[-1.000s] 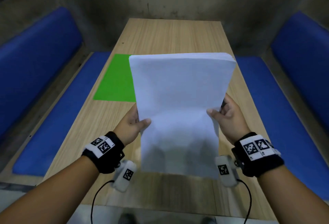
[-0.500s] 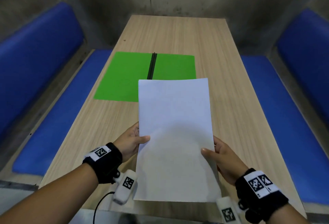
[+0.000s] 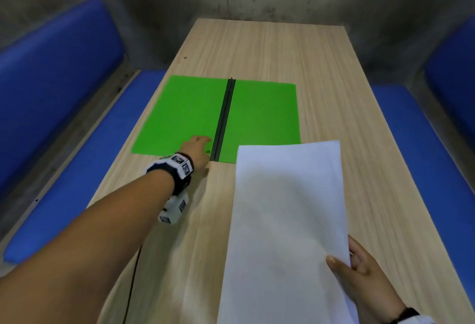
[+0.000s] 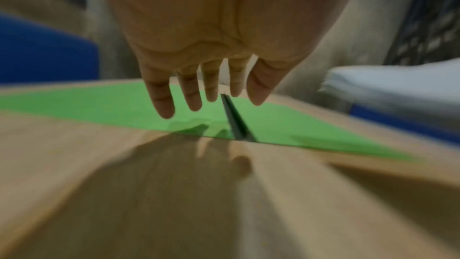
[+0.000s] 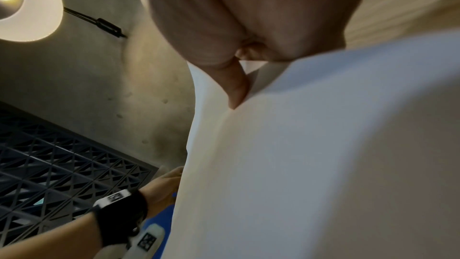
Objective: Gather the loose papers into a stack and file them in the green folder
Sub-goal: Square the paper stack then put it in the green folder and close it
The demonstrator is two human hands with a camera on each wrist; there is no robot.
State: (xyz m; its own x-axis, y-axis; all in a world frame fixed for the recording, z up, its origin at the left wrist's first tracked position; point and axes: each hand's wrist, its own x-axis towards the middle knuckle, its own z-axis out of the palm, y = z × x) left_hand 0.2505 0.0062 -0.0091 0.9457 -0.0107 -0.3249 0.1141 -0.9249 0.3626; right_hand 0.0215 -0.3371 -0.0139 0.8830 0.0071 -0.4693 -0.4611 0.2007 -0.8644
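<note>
Nearest, the right hand point(image 3: 367, 282) pinches the paper stack point(image 3: 285, 233) by its right edge, holding it just short of the green folder point(image 3: 185, 115). Farther on, the left hand point(image 3: 196, 150), fingers relaxed, hovers over the folder's near edge beside its black spine point(image 3: 225, 120), probably to steady it on the table point(image 3: 347, 123).

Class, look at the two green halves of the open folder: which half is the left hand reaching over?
The left half of the green folder, left of the dark spine. The left hand hovers over its near edge; the right half lies beyond the paper stack.
</note>
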